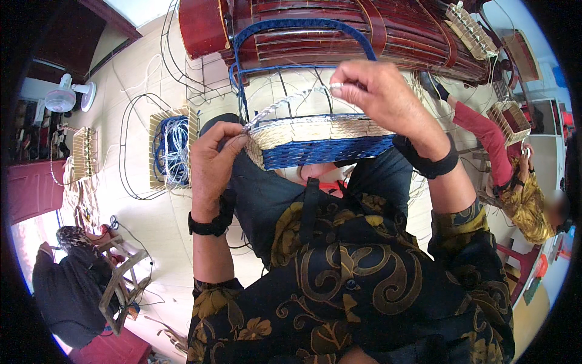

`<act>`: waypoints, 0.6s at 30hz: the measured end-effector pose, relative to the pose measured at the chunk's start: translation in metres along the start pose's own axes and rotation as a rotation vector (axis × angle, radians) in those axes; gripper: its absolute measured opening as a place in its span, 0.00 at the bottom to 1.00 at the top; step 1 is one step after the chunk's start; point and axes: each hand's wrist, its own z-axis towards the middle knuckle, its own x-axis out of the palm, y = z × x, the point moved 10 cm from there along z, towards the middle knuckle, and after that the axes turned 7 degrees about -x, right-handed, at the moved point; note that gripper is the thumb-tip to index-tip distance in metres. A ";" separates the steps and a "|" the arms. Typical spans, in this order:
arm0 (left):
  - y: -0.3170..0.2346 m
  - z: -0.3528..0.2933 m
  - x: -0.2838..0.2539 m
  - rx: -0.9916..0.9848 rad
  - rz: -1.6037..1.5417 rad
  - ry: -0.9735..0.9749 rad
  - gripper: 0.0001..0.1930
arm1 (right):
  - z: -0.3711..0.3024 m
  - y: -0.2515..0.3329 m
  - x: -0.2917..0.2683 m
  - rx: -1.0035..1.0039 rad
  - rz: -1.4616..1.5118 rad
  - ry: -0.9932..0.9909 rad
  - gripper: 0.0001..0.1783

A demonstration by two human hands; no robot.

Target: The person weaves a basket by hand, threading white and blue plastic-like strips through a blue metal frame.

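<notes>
A half-woven basket (327, 155) rests across my lap, with a blue band, a cream band beside it and bare dark wire ribs. A blue-wrapped handle (303, 23) arches from its far side. My left hand (217, 159) is closed, thumb and fingers pinching the basket's left corner where a strand comes out. From there a white-and-grey twisted strand (285, 102) runs up to the right. Above the basket, my right hand (383, 100) is closed, with the strand's far end pinched between thumb and fingertips. The exact grip at the left corner is partly hidden.
Dark red slatted furniture (315, 45) stands just beyond the basket. To the left are a basket of blue and white strands (173, 151), wire frames and a fan (70, 97). One person (73, 291) sits at lower left, another (515, 194) at right, holding weaving material.
</notes>
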 end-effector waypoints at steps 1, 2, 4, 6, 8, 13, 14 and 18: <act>0.003 -0.001 -0.002 -0.015 -0.034 0.009 0.04 | 0.006 0.003 -0.002 0.084 0.030 0.010 0.08; 0.003 -0.001 -0.001 0.014 -0.105 0.024 0.04 | 0.011 0.009 -0.005 0.100 0.060 0.003 0.08; 0.006 -0.003 -0.001 0.039 -0.174 0.033 0.05 | 0.019 0.023 -0.009 0.111 0.096 0.000 0.08; 0.007 -0.007 -0.004 0.102 -0.310 -0.011 0.06 | 0.024 0.048 -0.020 0.062 0.105 -0.047 0.09; 0.016 -0.008 -0.005 0.145 -0.450 -0.020 0.06 | 0.021 0.070 -0.021 0.041 0.142 -0.013 0.08; 0.024 -0.012 0.007 0.086 -0.464 -0.068 0.06 | 0.007 0.117 -0.014 -0.257 0.251 -0.008 0.11; 0.018 -0.010 0.011 0.105 -0.483 -0.036 0.07 | 0.005 0.113 -0.015 -0.222 0.296 -0.018 0.12; 0.017 -0.001 0.010 0.131 -0.388 0.019 0.07 | -0.002 0.076 -0.029 0.069 0.407 -0.055 0.15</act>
